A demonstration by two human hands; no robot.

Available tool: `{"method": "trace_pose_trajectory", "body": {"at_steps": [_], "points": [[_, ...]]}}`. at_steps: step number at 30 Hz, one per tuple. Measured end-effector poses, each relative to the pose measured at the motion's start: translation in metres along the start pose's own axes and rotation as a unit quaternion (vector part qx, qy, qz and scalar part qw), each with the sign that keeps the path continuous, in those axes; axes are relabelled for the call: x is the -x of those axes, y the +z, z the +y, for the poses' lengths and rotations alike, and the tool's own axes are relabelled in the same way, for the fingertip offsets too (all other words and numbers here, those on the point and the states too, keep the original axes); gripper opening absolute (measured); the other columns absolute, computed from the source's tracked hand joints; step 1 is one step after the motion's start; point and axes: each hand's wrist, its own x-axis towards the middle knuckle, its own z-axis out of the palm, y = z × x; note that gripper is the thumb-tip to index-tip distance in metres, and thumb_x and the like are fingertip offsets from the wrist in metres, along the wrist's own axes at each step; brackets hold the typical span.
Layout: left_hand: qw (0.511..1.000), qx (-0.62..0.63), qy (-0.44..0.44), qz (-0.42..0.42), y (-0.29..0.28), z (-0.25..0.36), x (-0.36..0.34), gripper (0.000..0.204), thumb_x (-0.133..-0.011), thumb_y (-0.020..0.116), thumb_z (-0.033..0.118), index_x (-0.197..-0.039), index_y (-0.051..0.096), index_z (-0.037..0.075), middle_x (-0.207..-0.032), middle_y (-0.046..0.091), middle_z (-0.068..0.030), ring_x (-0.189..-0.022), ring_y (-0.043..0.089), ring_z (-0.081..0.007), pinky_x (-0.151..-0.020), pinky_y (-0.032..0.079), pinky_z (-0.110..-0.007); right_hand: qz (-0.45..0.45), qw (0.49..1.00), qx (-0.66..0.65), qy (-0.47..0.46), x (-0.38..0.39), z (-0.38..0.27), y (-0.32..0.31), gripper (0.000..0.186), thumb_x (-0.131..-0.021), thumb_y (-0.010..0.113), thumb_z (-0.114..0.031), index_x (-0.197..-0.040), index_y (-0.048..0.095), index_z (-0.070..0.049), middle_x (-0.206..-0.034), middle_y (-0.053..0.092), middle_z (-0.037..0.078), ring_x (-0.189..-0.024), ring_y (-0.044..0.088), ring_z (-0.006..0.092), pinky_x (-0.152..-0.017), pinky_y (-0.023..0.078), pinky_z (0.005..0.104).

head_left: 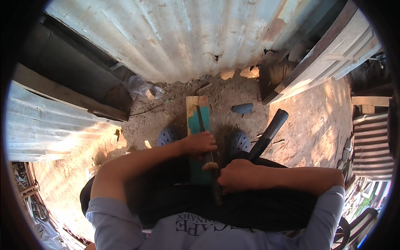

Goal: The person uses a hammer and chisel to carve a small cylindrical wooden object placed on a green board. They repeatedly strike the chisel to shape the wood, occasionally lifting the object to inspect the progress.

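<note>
Our left hand (200, 143) wraps around a slim dark tool (201, 118), which points along a green-painted board (193, 125) between our perforated shoes (240, 141); our right hand (238, 175) curls close by, whether closed on anything we cannot tell. Past it slants a black tube (268, 135), and beyond rises corrugated metal (183, 37).

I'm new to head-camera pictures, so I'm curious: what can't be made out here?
All in the head view:
Slim, dark, straight tool: middle covered by the left hand.
Thick black cylindrical bar: lower end lost near the right hand, against black cloth.
Right hand's contents: curled fingers and darkness hide them.
Perforated blue-grey left shoe: heel hidden by the left forearm.
</note>
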Motion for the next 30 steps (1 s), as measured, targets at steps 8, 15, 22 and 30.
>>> {"method": "trace_pose_trajectory", "body": {"at_steps": [8,15,22,30], "points": [[0.999,0.031,0.024,0.02,0.001,0.016,-0.005,0.06,-0.044,0.079,0.02,-0.097,0.055,0.005,-0.092,0.053,-0.008,-0.091,0.051,-0.0272,-0.083,0.038,-0.038,0.009,0.999,0.006,-0.031,0.007,-0.005,0.0,0.028,-0.081,0.065,-0.034,-0.08,0.068,-0.006,-0.073,0.067,0.014,-0.075,0.068,0.0317,-0.064,0.055,0.041],[0.998,0.051,-0.001,0.027,-0.007,0.017,-0.005,0.056,-0.041,0.078,0.016,-0.091,0.053,0.005,-0.089,0.052,-0.0079,-0.089,0.05,-0.0283,-0.08,0.038,-0.039,0.025,0.999,0.02,-0.033,0.006,-0.008,0.003,0.028,-0.081,0.064,-0.032,-0.078,0.068,-0.005,-0.071,0.067,0.014,-0.073,0.068,0.0321,-0.063,0.055,0.0415],[0.993,0.075,-0.036,0.088,-0.023,0.012,-0.015,0.048,-0.044,0.073,0.014,-0.085,0.05,0.007,-0.085,0.052,-0.0093,-0.087,0.051,-0.0294,-0.077,0.039,-0.039,0.006,0.999,-0.034,-0.022,0.021,-0.014,-0.022,0.035,-0.085,0.06,-0.038,-0.08,0.067,-0.003,-0.075,0.066,0.016,-0.075,0.067,0.035,-0.065,0.055,0.0437],[0.995,0.074,-0.023,0.067,-0.019,0.01,-0.009,0.052,-0.043,0.077,0.017,-0.085,0.049,0.006,-0.086,0.05,-0.0103,-0.087,0.048,-0.0301,-0.079,0.037,-0.039,0.022,0.997,-0.076,-0.005,0.035,-0.001,-0.034,0.036,-0.088,0.057,-0.038,-0.079,0.067,-0.005,-0.074,0.066,0.016,-0.074,0.065,0.0362,-0.064,0.053,0.045]]}}
